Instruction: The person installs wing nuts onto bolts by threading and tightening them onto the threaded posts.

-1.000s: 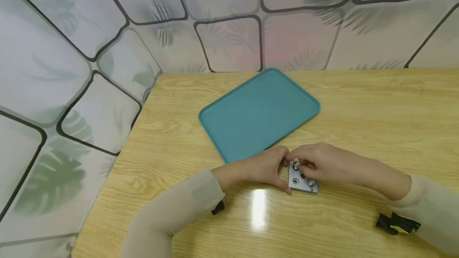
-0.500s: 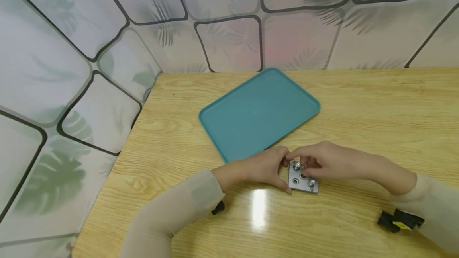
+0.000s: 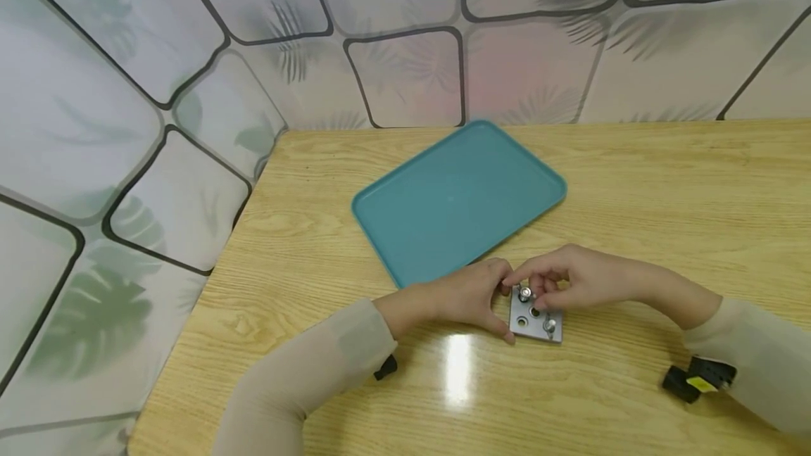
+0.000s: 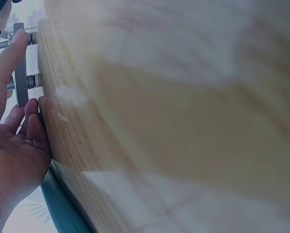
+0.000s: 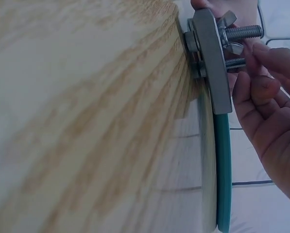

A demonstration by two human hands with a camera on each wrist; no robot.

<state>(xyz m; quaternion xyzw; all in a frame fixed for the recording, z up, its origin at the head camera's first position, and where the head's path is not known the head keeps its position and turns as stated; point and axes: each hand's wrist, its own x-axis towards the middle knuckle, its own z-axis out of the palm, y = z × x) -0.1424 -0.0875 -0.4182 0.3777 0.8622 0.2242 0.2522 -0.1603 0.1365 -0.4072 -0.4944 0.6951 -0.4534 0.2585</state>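
Note:
A small metal plate (image 3: pixel 536 329) with holes lies near the table's front, raised on bolt heads in the right wrist view. My left hand (image 3: pixel 465 295) grips its left side, thumb at the near corner and fingers at the far one. A bolt (image 3: pixel 524 293) stands upright at the plate's far left. Around that bolt my right hand (image 3: pixel 583 279) hovers, its bent index finger and thumb spread apart. At the near right stands another bolt (image 5: pixel 249 32), with a wing nut (image 5: pixel 227 22) threaded on it. Fingers partly hide the far bolt in the right wrist view.
A teal tray (image 3: pixel 456 195) lies at an angle on the wooden table (image 3: pixel 671 217), just behind the left hand. A patterned wall (image 3: pixel 405 76) runs along the table's back and left edges. Black wrist mounts (image 3: pixel 683 383) sit under the sleeves.
My right hand's index finger and thumb have spread wider around the far bolt, and its knuckles have risen slightly. The left hand and the plate stay in place.

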